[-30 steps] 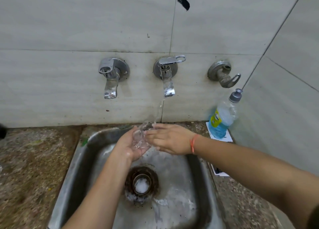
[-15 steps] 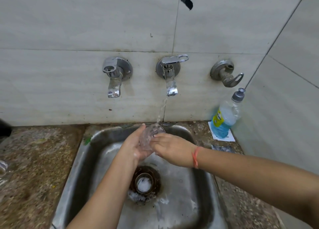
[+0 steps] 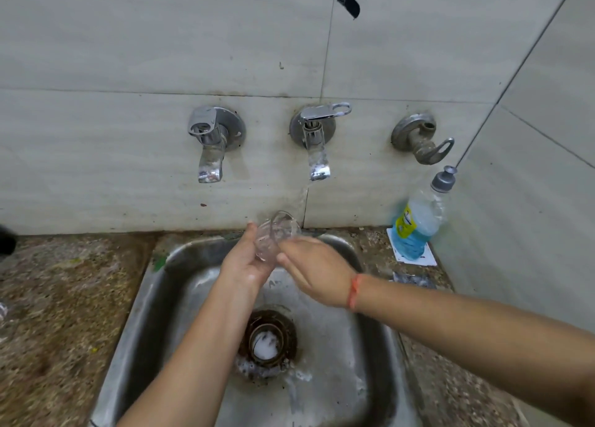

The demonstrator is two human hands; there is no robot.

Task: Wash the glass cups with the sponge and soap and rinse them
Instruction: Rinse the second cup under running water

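Observation:
A clear glass cup (image 3: 276,233) is tilted under the water running from the middle tap (image 3: 317,150), its mouth facing up and to the right. My left hand (image 3: 246,262) cups it from the left and below. The fingers of my right hand (image 3: 314,269) rest against the cup's right side, over the steel sink (image 3: 154,298). A bottle of blue soap (image 3: 417,227) stands at the back right of the counter. No sponge is visible.
A left tap (image 3: 209,143) is dry; a valve (image 3: 421,140) sits on the wall at the right. The sink drain (image 3: 269,341) holds foam. A speckled stone counter (image 3: 64,298) flanks the sink, with a glassy object at its far left edge.
The cup has been raised and turned in my hands, with its mouth now tipped up toward the stream. Both hands stayed on it.

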